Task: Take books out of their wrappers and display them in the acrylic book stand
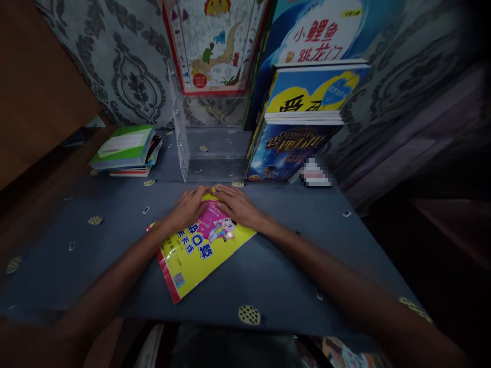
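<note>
A yellow workbook (207,266) with a pink picture and a red spine strip lies at a slant on the dark cloth. My left hand (191,205) rests on its upper left part, fingers stretched toward the far corner. Across from it, my right hand (236,205) lies flat over the upper right part, fingers pointing inward. The two sets of fingertips almost meet near the workbook's far corner. Neither hand's palm shows, and the fingers cover part of the cover.
A clear acrylic rack (184,153) stands at the back, with a red-edged picture book (215,56) in it. Several books, a dark blue one (287,148) in front, stand to its right. A book stack (125,145) lies at left. A blurred-out item (316,173) sits at right.
</note>
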`<control>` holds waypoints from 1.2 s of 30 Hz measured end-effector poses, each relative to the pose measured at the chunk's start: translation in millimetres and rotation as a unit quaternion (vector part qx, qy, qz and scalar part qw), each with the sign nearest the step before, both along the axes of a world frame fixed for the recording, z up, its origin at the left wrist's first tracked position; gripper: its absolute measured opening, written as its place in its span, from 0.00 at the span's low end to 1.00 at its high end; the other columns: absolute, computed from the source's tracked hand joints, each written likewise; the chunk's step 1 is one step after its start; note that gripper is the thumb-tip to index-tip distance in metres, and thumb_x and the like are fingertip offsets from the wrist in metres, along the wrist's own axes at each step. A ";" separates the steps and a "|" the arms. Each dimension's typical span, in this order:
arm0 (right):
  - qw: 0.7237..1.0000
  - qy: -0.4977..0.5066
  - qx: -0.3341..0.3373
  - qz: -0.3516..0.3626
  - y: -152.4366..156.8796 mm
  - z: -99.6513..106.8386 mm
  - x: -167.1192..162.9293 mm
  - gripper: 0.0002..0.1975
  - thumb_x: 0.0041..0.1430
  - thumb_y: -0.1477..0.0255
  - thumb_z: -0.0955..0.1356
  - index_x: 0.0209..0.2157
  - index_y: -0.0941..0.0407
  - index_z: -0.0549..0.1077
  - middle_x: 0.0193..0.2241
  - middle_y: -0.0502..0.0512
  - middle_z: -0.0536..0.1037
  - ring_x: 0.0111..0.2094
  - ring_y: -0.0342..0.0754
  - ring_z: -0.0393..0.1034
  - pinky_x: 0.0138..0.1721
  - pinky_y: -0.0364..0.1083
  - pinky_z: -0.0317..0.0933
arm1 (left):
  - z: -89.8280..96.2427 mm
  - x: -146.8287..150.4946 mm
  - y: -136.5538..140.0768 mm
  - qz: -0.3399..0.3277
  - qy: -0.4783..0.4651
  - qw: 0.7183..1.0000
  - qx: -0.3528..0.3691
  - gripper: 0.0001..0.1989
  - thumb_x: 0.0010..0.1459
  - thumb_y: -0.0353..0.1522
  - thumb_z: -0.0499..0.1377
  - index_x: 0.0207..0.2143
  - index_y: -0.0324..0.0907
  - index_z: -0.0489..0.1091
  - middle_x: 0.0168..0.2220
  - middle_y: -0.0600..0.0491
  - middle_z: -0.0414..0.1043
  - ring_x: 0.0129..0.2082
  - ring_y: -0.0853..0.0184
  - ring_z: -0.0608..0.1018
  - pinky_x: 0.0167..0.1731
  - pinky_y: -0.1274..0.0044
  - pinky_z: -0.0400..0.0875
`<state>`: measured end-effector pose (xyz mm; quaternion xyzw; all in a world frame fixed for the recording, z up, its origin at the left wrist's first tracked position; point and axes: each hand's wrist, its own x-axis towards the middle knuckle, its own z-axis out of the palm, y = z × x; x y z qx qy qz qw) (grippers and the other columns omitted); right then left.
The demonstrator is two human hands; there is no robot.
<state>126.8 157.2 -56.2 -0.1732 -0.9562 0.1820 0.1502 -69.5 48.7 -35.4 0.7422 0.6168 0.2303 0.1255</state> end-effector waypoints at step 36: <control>0.992 -0.022 0.109 0.065 -125.2 2.8 99.7 0.26 0.72 0.70 0.61 0.68 0.60 0.59 0.66 0.65 0.67 0.69 0.55 0.56 0.67 0.62 0.57 | -11.6 -21.6 4.6 -0.052 -0.187 0.980 -0.044 0.23 0.66 0.34 0.52 0.62 0.42 0.57 0.64 0.41 0.68 0.65 0.56 0.68 0.62 0.61 0.61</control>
